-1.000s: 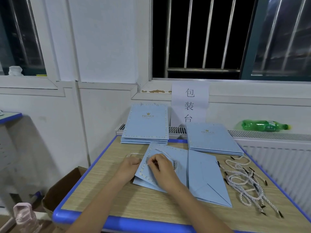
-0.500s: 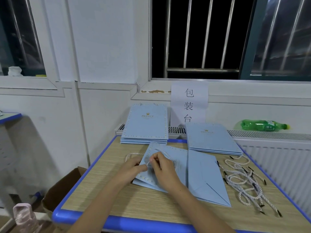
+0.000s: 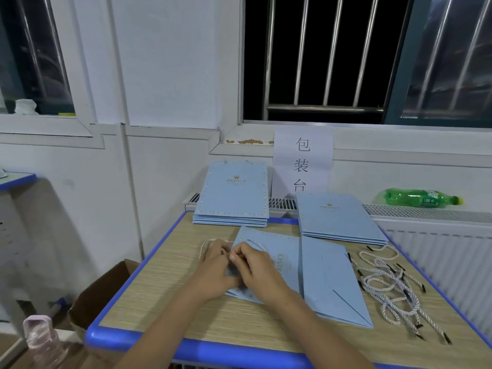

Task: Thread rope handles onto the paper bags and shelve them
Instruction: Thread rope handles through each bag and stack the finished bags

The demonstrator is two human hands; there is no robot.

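Paper bag [image 3: 282,258], light blue, is laid flat at the middle of the wooden table [image 3: 170,302], just in front of two stacks of the same bags. Its left edge is covered by both hands. Left hand [image 3: 213,272] and right hand [image 3: 255,267] are brought together, fingertips curled and touching at the bag's top edge, where a white rope handle [image 3: 213,242] is pinched; exact grip per hand is partly hidden. A loop of that rope is seen beyond the left knuckles. A second flat bag [image 3: 330,280] is laid just beside on the right. Loose ropes [image 3: 386,286] are piled near the right table edge. A green bottle [image 3: 423,199] is lying on the radiator ledge.
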